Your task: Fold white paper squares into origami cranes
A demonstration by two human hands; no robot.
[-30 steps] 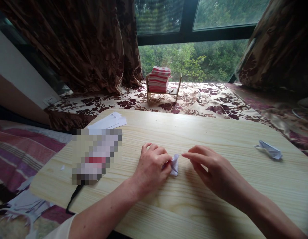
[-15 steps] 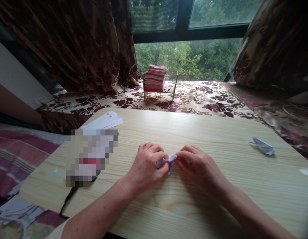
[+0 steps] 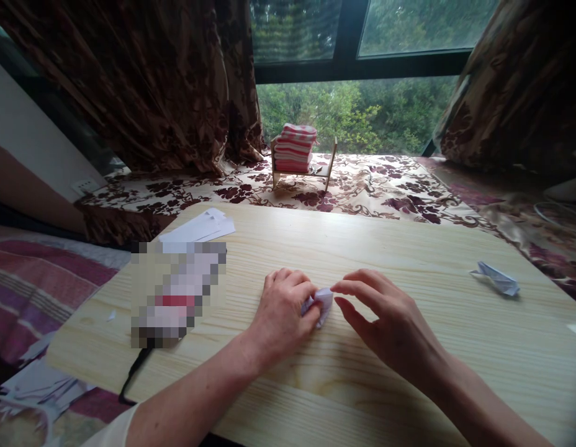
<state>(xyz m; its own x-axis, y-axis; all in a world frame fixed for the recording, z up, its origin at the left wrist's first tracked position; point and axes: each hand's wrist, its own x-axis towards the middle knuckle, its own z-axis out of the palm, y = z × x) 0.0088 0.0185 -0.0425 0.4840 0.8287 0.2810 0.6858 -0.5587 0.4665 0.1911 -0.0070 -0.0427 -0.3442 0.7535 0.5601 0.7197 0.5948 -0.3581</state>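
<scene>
A small folded piece of white paper (image 3: 324, 299) sits at the middle of the light wooden table (image 3: 400, 248). My left hand (image 3: 288, 305) is closed on it from the left, thumb and fingers pinching its left part and hiding some of it. Just to the paper's right is my right hand (image 3: 385, 307), thumb and forefinger apart with nothing between them. Its forefinger tip is close to the paper's upper right edge; whether they touch I cannot tell. Another folded paper piece (image 3: 497, 279) lies toward the table's right side.
White paper strips (image 3: 197, 228) lie at the table's back left. Below them is a blurred-out object (image 3: 179, 298) with a black strap (image 3: 134, 372). Paper scraps (image 3: 111, 315) lie near the edges. Folded striped cloths (image 3: 295, 149) sit on a small wooden stand by the window.
My right hand's thumb and forefinger have opened and drawn off the paper. More of the paper's right part shows, standing wider. My left hand keeps its hold; the view has shifted slightly.
</scene>
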